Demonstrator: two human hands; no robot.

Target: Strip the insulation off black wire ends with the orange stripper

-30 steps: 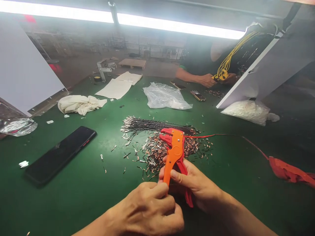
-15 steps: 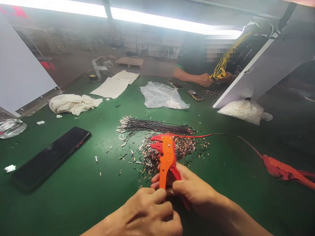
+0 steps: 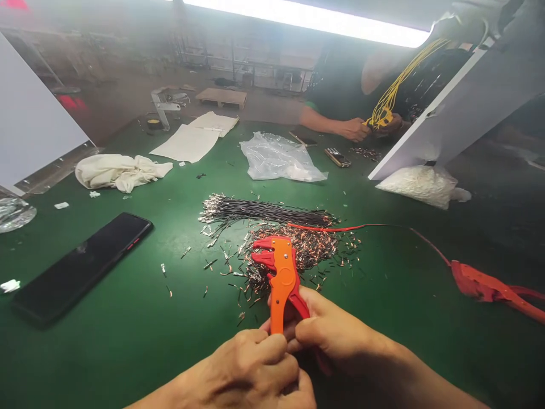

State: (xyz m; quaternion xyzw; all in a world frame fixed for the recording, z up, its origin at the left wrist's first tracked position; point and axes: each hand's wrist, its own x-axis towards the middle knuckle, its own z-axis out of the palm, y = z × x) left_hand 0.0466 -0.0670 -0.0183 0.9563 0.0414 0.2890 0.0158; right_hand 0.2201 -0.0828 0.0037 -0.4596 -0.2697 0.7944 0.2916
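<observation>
Foreground: a wire stripper (image 3: pixel 284 278), orange and red, is grasped in both hands, the left hand (image 3: pixel 251 366) curled about its lower end and the right hand (image 3: pixel 326 329) wrapped around its grips; its jaws stand apart, facing left, in front of a pile of wire scraps (image 3: pixel 317 247); a dark phone (image 3: pixel 87 264) lies well to the left. Beyond the pile, a bundle of black wires (image 3: pixel 268 211); farther back, a clear plastic bag (image 3: pixel 279 158); at the rear, a co-worker's hand (image 3: pixel 356 129) beside yellow wires (image 3: pixel 386 105).

You can read no lettering, brand, number or sign on the orange-and-red pliers (image 3: pixel 284 276), the black phone (image 3: pixel 85 264) left of them, or the keypad phone (image 3: pixel 337 157) beyond them, which shows too small.
</observation>
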